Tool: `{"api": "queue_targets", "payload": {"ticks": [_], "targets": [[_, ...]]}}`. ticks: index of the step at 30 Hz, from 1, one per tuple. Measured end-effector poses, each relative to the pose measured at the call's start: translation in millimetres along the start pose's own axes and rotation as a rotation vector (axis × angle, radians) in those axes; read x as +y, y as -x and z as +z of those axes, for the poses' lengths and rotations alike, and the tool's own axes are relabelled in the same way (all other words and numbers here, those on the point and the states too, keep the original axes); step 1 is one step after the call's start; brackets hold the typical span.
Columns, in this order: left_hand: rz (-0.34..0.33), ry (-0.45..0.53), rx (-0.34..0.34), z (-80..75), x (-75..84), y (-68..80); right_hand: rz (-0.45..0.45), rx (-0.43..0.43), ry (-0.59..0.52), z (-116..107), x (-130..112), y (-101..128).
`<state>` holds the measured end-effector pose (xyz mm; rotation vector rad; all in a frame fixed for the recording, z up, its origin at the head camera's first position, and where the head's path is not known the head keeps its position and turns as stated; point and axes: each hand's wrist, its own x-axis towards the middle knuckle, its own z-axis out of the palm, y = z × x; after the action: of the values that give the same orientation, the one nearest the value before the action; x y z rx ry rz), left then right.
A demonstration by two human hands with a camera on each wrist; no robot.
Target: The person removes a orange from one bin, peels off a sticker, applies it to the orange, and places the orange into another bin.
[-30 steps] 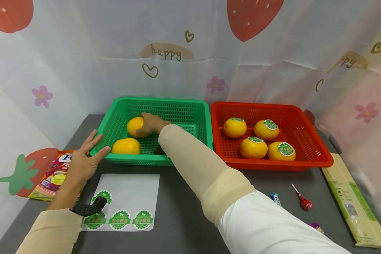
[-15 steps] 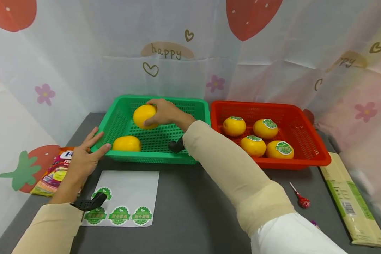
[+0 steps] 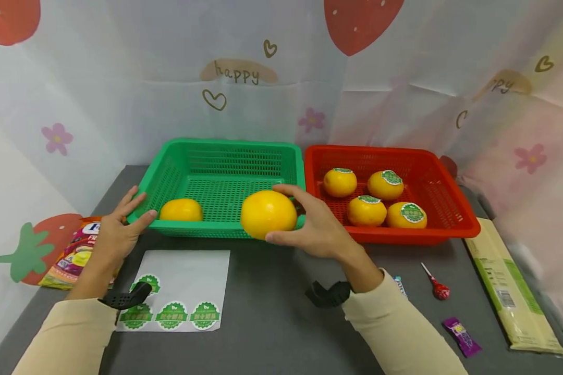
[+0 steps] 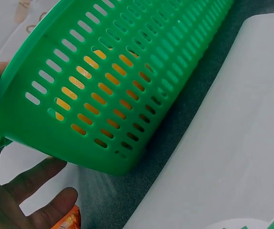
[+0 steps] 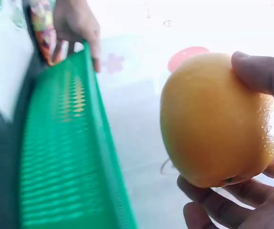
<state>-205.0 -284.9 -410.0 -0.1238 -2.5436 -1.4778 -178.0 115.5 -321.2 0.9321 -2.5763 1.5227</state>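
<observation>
My right hand holds a yellow-orange orange between thumb and fingers, raised in front of the green basket. No sticker shows on this orange in the right wrist view. A second orange lies in the basket's front left corner; the left wrist view shows it through the slots of the wall. On that same corner rests my left hand, its fingers spread and fairly straight along the rim. A white sticker sheet with several green labels lies in front of the basket.
A red basket right of the green one holds several oranges with green labels. Further right are a lollipop, a purple wrapped candy and a long pale packet. A colourful snack bag lies at far left.
My right hand has gripped an orange inside the green basket, lifted it out and brought it forward and right. The left hand has stayed at the basket's corner.
</observation>
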Motion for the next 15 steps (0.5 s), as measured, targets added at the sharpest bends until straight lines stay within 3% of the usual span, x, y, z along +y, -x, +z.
{"api": "queue_targets", "payload": {"ticks": [7,15], "targets": [[-0.008,-0.038,-0.002,-1.2,3.3,1.5,0.073,0.066,0.008,12.7,32.5,71.2],[-0.018,-0.061,-0.029,-3.1,2.7,-0.4,0.206,0.078,-0.020,27.0,72.7,110.0]]}}
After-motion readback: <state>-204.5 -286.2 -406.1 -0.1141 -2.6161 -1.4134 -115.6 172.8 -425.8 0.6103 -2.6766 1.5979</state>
